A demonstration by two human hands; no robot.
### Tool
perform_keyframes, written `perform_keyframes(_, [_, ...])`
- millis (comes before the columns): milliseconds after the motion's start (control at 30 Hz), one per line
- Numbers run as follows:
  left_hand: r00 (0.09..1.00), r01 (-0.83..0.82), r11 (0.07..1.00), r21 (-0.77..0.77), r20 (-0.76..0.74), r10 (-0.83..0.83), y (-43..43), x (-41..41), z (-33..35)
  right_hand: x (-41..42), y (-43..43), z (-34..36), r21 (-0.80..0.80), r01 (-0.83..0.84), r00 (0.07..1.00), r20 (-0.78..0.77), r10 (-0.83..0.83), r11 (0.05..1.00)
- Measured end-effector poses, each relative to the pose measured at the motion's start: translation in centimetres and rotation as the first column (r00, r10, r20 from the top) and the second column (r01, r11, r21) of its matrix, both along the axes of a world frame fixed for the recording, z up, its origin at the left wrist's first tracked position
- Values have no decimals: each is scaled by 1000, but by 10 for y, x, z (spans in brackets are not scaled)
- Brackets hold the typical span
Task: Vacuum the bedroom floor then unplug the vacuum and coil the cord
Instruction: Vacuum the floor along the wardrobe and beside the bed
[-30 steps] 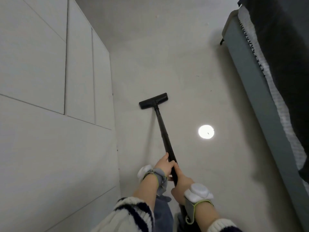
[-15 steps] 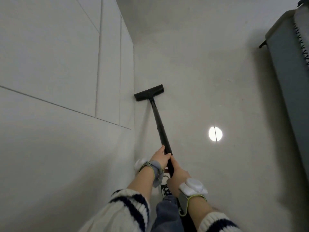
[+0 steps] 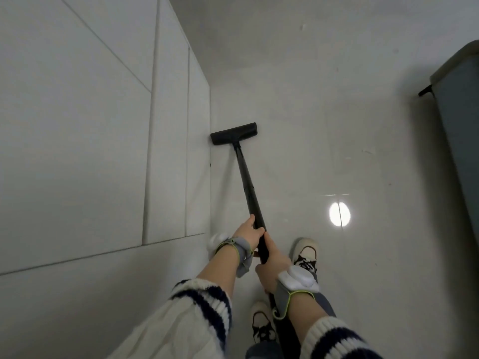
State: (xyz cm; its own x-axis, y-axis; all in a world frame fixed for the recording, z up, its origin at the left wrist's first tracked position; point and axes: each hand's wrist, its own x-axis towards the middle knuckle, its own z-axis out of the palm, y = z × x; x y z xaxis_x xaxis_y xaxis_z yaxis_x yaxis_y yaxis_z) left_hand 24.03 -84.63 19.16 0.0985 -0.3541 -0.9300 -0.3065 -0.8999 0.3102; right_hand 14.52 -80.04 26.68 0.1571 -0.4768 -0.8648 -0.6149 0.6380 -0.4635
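Note:
A black vacuum wand runs from my hands out to a flat black floor nozzle. The nozzle lies on the pale glossy floor, its left end against the base of the white panelled wall. My left hand grips the wand higher up. My right hand grips it just below, nearer my body. Both wrists wear grey bands with white pods. The vacuum body, cord and plug are out of sight.
The grey bed frame corner stands at the right edge with a dark foot. My two white-and-black shoes stand on the floor beneath my arms. A round ceiling-light reflection shines on the tiles between wand and bed.
The nozzle has shifted left until it meets the wall. My view has turned left, so the bed has slid toward the right edge. My shoes have come into view.

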Motion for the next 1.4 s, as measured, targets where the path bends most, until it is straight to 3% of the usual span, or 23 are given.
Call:
perform_keyframes(567, [993, 109, 993, -38, 51, -107, -234, -39, -31, -37, -227, -42, -62, 2, 999, -52, -5, 998])
perform_keyframes(800, [968, 246, 968, -58, -40, -248, -313, -73, -35, -57, -289, -31, -85, 213, 970, -99, -221, 973])
perform_keyframes(967, [910, 397, 914, -86, -92, -404, -338, -141, -32, -112, -306, -22, -66, 259, 948, -172, -266, 964])
perform_keyframes(1167, [881, 447, 891, -78, -131, -454, -347, -204, -29, -171, -312, -20, -60, 255, 939, -225, -261, 965])
perform_keyframes(1400, [902, 420, 905, -67, -74, -424, -341, -269, -26, -239, -307, -24, -42, 262, 949, -169, -265, 964])
